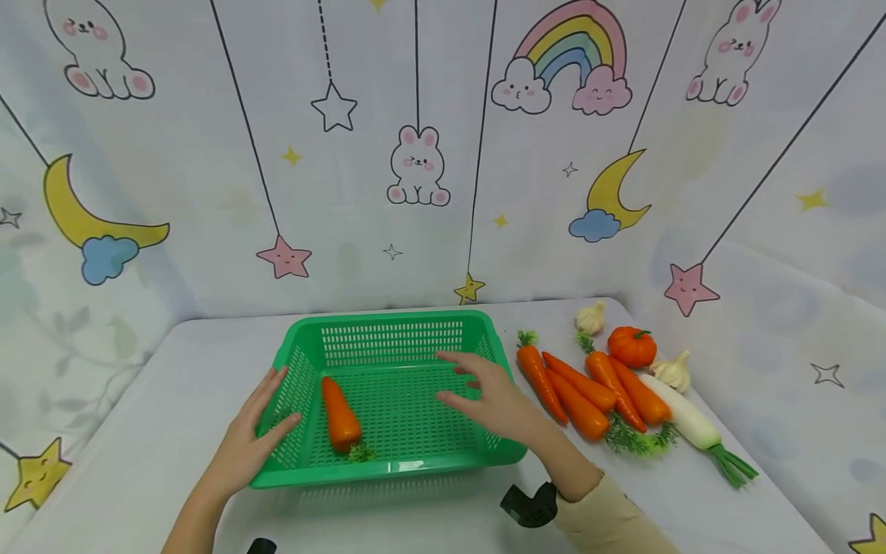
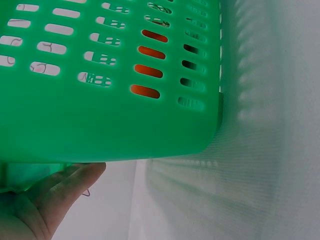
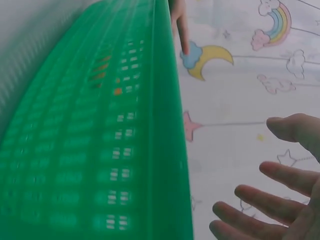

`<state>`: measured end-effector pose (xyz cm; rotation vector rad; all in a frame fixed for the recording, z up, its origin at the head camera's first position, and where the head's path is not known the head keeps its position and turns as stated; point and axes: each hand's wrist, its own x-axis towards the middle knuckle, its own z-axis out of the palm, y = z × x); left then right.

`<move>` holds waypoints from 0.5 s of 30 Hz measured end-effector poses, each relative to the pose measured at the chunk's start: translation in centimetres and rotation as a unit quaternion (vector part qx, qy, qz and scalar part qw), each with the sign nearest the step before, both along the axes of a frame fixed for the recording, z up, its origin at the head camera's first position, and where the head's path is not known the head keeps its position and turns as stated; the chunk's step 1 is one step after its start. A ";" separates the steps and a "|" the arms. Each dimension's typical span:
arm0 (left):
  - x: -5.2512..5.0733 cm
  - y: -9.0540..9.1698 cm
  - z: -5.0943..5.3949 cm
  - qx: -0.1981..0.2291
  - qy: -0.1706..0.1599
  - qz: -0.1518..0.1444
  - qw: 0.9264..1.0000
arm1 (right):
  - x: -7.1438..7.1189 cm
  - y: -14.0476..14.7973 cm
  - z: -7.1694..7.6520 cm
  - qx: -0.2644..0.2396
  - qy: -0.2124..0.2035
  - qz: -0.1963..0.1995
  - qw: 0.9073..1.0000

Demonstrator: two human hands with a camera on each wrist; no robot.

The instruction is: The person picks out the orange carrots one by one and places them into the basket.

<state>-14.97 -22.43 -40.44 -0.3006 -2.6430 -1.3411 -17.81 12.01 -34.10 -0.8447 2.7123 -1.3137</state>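
Resting the bare left hand [image 1: 249, 435] at the left side of a green, rectangular, slotted plastic basket [image 1: 408, 467], with relaxed fingers gripping nothing; not showing clearly whether touching the rim. Spreading the bare right hand [image 1: 487, 392] above the basket's right side, likewise unclenched; probably flanking the basket for an even reach across. Seeing one orange, tapering carrot with frilly green leaves [image 1: 339, 415] lying inside, between both hands but nearer the left, outside either grasp. Past the right hand, seeing a long white radish with green stalks [image 1: 681, 412], then clustered orange carrots [image 1: 577, 412], apparently grouping apart from the basket.
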 end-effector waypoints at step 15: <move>-0.1 0.0 0.0 0.001 -0.004 0.002 1.000 | -1.2 4.0 0.0 -0.016 0.058 -0.045 0.997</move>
